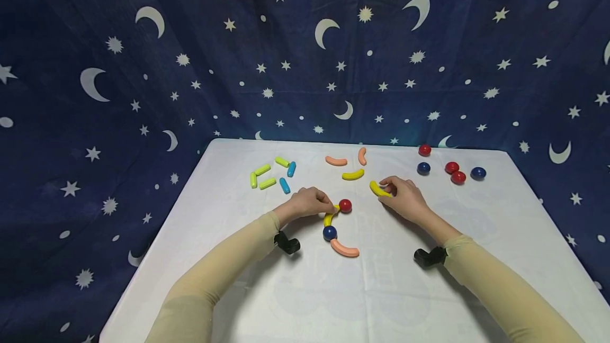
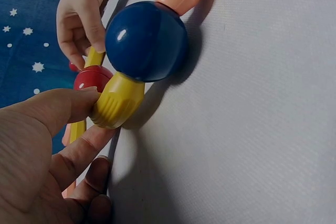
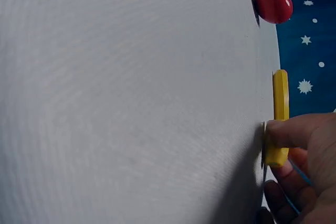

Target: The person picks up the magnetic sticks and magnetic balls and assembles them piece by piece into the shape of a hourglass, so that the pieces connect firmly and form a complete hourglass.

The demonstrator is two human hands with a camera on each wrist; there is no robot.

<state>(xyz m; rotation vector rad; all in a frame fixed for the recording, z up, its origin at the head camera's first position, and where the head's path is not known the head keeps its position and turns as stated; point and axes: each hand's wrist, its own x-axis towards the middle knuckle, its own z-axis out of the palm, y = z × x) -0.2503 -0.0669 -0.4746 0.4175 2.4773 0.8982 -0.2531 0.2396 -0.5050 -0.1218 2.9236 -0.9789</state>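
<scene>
One curved yellow rod (image 1: 328, 219) is pinched between thumb and fingers by the left hand (image 1: 311, 202). A single red ball (image 1: 345, 205) is met by the rod's far end, and a single dark blue ball (image 1: 330, 233) by its near end; to that dark blue ball one curved salmon rod (image 1: 344, 249) is joined, so that a bent chain of four pieces is formed near the middle of the table (image 1: 381, 306). A second yellow rod (image 1: 376, 189), apart from the chain, is gripped by one end in the right hand (image 1: 406, 198).

Beyond the hands, a third yellow rod (image 1: 353, 174) is seen lying near two loose salmon rods (image 1: 336, 161). To the left, four short lime-green rods (image 1: 268, 183) and two short light blue rods (image 1: 285, 186) are grouped. To the right, three loose red balls (image 1: 458, 177) and two loose dark blue balls (image 1: 478, 173) are scattered. The table is covered in white and backed by one dark blue curtain (image 1: 295, 75), patterned with pale moons and stars.
</scene>
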